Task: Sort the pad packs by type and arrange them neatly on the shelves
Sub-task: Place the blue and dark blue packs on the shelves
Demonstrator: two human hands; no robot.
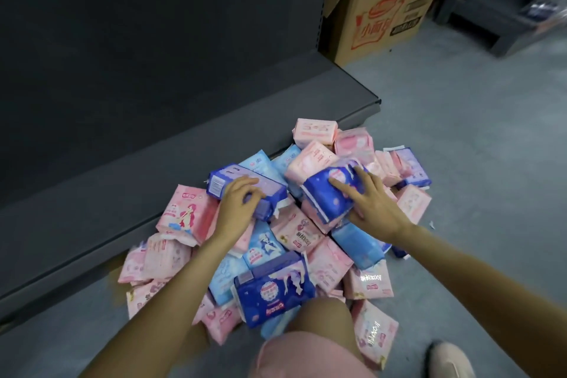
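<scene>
A heap of pad packs (294,233) in pink, light blue and dark blue lies on the grey floor against the low dark shelf (129,181). My left hand (237,207) grips a dark blue pack (236,182) at the heap's upper left, fingers curled over its edge. My right hand (368,202) holds a second dark blue pack (329,193) near the top of the heap, thumb underneath and fingers spread across its face. A third dark blue pack (274,288) lies at the front of the heap, close to my knee.
The shelf's bottom board is bare, with a dark back panel (153,24) behind it. A cardboard box (389,0) stands at the shelf's right end. Another dark shelf unit (497,12) is far right. My knee (319,341) and a shoe (451,359) are by the heap.
</scene>
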